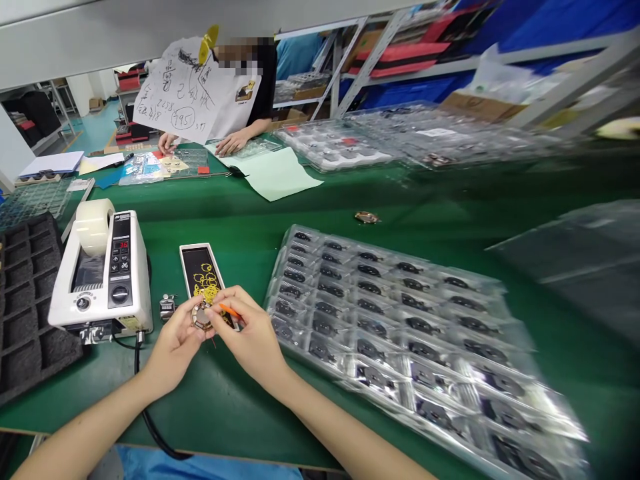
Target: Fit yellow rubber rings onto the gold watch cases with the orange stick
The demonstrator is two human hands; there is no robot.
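Between its fingertips my left hand (173,340) pinches a small round watch-like part (201,318), with a greyish face and a pale, gold-toned rim. My right hand (253,333) is closed on a thin orange-tipped tool (229,311); its exact kind is hidden by the fingers. The thumb of that hand rests at the edge of the round part. Just beyond both hands lies a white-rimmed box (186,263) with a black inside, holding several thin yellow rings (206,280). A short red thread or wire shows below the round part.
At left stand a tape dispenser (135,267), a small metal tally counter (168,307) and a black foam tray (20,313). A clear tray (345,267) of dark parts fills the right. Behind it lies a loose round part (367,217). A co-worker's hand (233,143) rests across the bench.
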